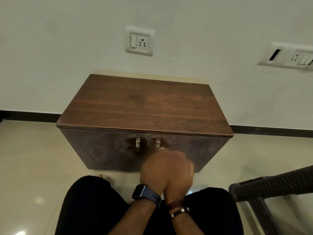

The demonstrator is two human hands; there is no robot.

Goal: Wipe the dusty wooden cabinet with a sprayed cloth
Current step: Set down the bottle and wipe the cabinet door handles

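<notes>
The dark wooden cabinet (144, 106) stands against the wall, with a dusty, smudged top and two doors with metal handles (138, 144). Pale smears show on the door fronts. My left hand (152, 168), with a watch on its wrist, and my right hand (180, 175), with bracelets on its wrist, are bunched together in front of the right door, just below its handle (158, 143). Both backs face me, so the fingers are hidden. A small white edge of the cloth (163, 148) peeks out above the knuckles. No spray bottle is in view.
I sit on the pale tiled floor (30, 158) with my knees (88, 197) close to the cabinet. A dark wicker chair (264, 185) stands at the right. Wall sockets (139, 41) sit above the cabinet, and a black skirting (271, 130) runs along the wall.
</notes>
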